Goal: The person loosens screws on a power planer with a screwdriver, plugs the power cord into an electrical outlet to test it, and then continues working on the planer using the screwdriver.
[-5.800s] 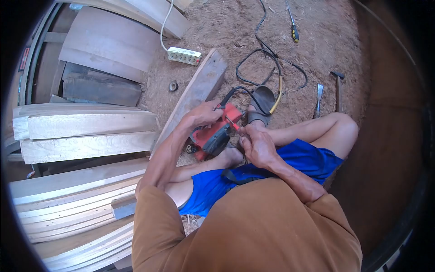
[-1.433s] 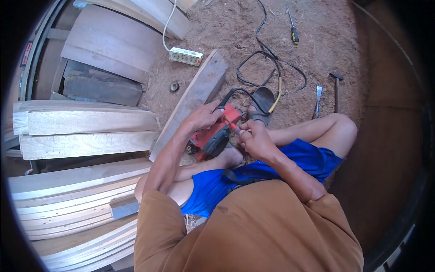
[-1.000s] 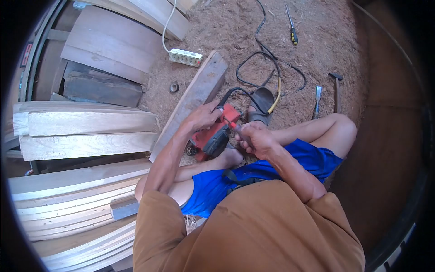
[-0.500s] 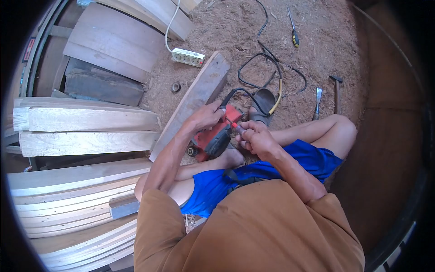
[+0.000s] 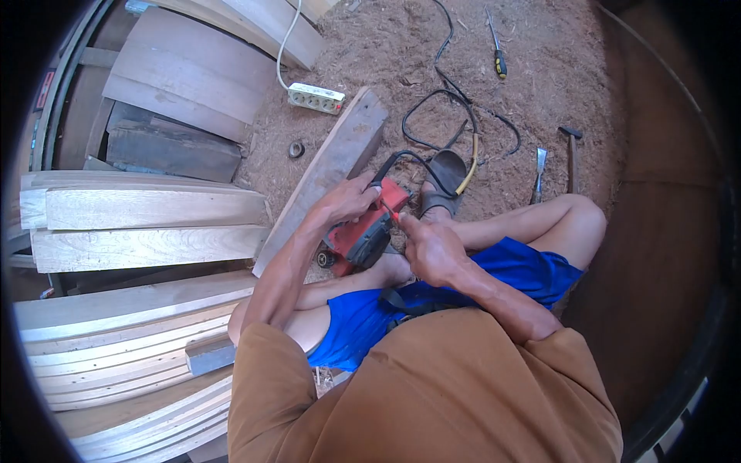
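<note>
Red-and-black corded power tool, work apparently unfinished: left hand, fingers clamped on it; right hand, fingers round thin, red-collared metal screwdriver.

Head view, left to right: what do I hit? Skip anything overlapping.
Pale stacked boards → small round object → left hand → right hand → black-and-yellow screwdriver → chisel → hammer.

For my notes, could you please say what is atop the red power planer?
The left hand lies on the red power planer, with the screwdriver reaching in beside it; the surface beneath the hand is hidden.
</note>
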Demonstrator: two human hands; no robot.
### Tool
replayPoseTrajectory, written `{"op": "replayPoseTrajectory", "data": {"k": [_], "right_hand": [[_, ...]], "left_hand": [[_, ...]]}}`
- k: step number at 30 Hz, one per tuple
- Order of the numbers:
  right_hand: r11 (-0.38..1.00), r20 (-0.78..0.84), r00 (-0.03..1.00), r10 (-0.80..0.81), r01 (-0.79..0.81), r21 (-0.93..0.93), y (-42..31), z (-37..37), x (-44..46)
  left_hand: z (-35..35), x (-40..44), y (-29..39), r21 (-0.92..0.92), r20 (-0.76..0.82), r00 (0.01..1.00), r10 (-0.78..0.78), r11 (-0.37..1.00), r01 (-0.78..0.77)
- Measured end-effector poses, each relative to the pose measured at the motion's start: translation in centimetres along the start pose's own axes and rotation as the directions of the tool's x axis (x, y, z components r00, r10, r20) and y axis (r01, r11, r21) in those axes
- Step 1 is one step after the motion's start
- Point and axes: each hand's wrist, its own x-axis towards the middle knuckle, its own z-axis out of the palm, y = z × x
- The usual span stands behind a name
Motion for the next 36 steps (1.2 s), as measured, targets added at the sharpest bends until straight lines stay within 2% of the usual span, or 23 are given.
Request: {"op": "replayPoseTrajectory", "data": {"k": [1,4,8,11,14,16,19,22,25,29,36], "right_hand": [[0.995,0.062,0.997,0.037,-0.03,-0.098,-0.6,-0.5,-0.2],[0.999,0.041,0.999,0.009,-0.007,-0.051,-0.1,-1.0,-0.3],[0.996,0.0,0.998,-0.06,0.06,0.061,0.2,-3.7,-1.1],[0.991,-0.096,0.994,-0.059,0.07,0.112,-0.4,-6.0,-2.4],[0.972,-0.106,0.994,0.012,0.013,0.233,-0.8,-7.8,-3.4],[0.954,-0.095,0.995,0.033,-0.003,0.3,-0.2,-8.2,-3.6],[0.922,-0.132,0.99,-0.049,0.095,0.375,-0.3,-8.9,-4.2],[0.931,-0.212,0.962,-0.171,0.228,0.284,0.1,-8.8,-4.8],[0.907,-0.223,0.957,-0.183,0.252,0.337,-1.2,-9.1,-4.8],[0.876,-0.227,0.958,-0.174,0.256,0.409,-2.2,-9.0,-4.3],[0.922,-0.162,0.976,-0.142,0.19,0.336,-2.0,-9.1,-4.0]], "left_hand": [[0.0,0.0,0.0,0.005,-0.004,1.0,0.0,1.0,0.0],[0.2,-0.4,-0.4,-0.046,-0.027,1.0,0.01,0.999,-0.011],[-0.2,-3.3,1.6,-0.132,-0.022,1.0,-0.013,0.991,0.01],[-0.3,-4.5,0.8,-0.303,-0.143,0.99,0.018,0.951,-0.061],[-0.7,-6.2,1.9,-0.332,-0.301,0.951,0.065,0.928,-0.169],[-0.9,-6.8,2.1,-0.333,-0.289,0.955,0.064,0.929,-0.163],[-0.6,-7.2,1.9,-0.429,-0.299,0.952,0.07,0.881,-0.199],[-0.8,-8.1,2.0,-0.479,-0.338,0.934,0.118,0.833,-0.279],[-2.0,-9.6,2.1,-0.591,-0.355,0.929,0.102,0.746,-0.307],[-1.8,-9.3,1.9,-0.743,-0.403,0.911,0.086,0.55,-0.381],[4.2,-4.6,-0.1,-0.724,-0.369,0.923,0.11,0.589,-0.359]]}}
